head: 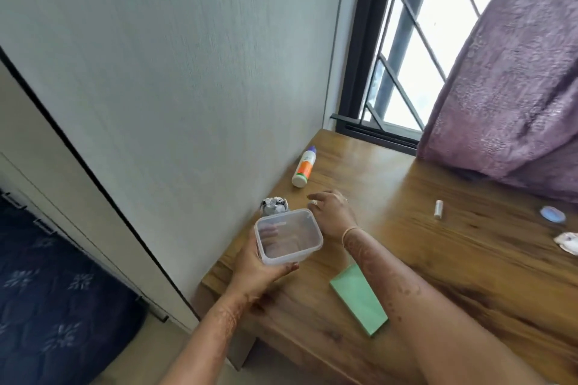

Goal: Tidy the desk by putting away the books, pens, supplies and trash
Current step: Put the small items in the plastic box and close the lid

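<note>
My left hand [255, 266] holds a clear plastic container [287, 236] with no lid, lifted over the left edge of the wooden desk [453, 259]. Just behind the container lies a crumpled grey paper ball [273, 206] against the wall. My right hand [331, 212] hovers palm down to the right of the ball, fingers spread, holding nothing. A white glue bottle [304, 167] with an orange label lies on its side farther back. A green notepad [359, 298] lies flat under my right forearm. A small white stick [438, 209] lies to the right.
A blue round lid [553, 214] and a crumpled white scrap [567, 242] sit at the desk's right edge. A purple curtain [506, 87] drapes onto the desk's back right. The wall runs along the left; a dark blue mattress [56, 291] lies on the floor below.
</note>
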A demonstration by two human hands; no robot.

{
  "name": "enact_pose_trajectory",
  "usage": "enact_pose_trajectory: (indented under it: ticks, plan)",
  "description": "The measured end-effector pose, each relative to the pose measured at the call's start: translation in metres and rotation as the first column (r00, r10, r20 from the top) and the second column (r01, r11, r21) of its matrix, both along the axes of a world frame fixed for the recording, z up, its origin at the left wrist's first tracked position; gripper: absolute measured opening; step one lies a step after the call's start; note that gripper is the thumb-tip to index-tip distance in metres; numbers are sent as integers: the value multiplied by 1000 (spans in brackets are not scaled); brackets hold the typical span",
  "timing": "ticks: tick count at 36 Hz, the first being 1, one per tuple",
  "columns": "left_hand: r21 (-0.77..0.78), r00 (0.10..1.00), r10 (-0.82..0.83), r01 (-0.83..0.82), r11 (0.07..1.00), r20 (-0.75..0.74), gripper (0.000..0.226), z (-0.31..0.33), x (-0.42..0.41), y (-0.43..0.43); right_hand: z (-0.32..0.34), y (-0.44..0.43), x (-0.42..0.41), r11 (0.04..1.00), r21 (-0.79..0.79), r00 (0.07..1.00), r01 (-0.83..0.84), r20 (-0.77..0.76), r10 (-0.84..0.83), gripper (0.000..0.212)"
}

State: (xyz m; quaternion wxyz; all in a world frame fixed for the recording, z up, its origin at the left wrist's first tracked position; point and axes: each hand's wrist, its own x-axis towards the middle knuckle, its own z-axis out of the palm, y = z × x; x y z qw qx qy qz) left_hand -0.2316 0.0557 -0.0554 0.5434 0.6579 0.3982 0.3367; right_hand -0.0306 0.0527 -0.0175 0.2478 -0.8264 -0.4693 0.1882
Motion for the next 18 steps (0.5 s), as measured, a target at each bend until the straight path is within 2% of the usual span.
enact_pose_trajectory:
  ticks: [3,8,10,11,13,15,17,18]
  plan:
    - [25,1000,8,-8,1000,-10,77,-2,-1,3,-4,8,2,999,-51,996,12,85,-7,25]
    - [52,999,-12,14,999,-32,78,-2,-3,5,2,12,2,998,-40,995,40,94,-37,17]
    - [46,999,-20,22,999,-39,79,-2,-3,6,3,9,5,994,15,994,108,11,-109,19]
    - [38,999,-24,25,999,-38,81,-2,-3,7,5,7,6,983,63,982,174,-80,-169,19]
    - [28,998,-35,37,999,-42,83,-3,-3,9,12,1,4,930,184,913,319,-324,-249,17]
    - [17,998,-45,46,999,-43,82,-3,-3,11,22,-7,-2,865,313,845,391,-495,-203,16]
    - [3,999,-49,49,999,-21,78,-2,-2,12,31,-17,-10,829,416,845,374,-522,-120,15]
    - [2,999,-50,50,999,-16,76,0,-1,12,35,-22,-16,825,449,870,344,-484,-99,15]
